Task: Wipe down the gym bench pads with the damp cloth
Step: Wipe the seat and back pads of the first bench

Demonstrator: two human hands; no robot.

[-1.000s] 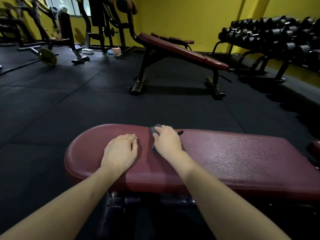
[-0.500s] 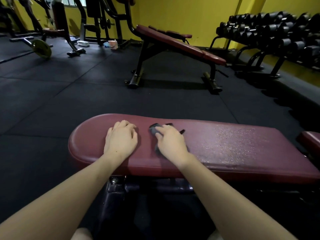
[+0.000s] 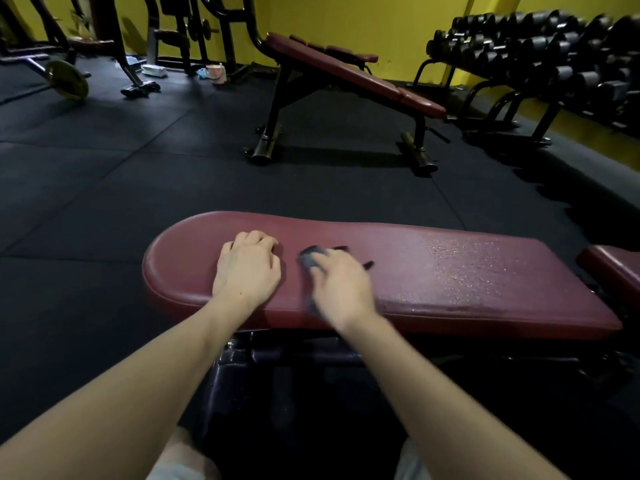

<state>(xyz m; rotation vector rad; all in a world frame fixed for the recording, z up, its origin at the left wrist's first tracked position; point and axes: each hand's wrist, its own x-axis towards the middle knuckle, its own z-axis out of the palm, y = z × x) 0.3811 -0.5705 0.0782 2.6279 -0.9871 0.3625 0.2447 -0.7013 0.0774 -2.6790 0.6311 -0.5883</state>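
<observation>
Yellow walls, black rubber floor (image 3: 104, 188), dumbbell rack (image 3: 554, 57) off right, incline bench (image 3: 356, 77) behind. Nearer: maroon bench pad (image 3: 433, 271), beaded with droplets toward its right. Left hand (image 3: 247, 266) planted on pad, fingers curled, holding nothing. Right hand (image 3: 341, 284), blurred, pressed flat over dark cloth (image 3: 310, 256) mid-pad, cloth edge poking out past fingertips.
</observation>
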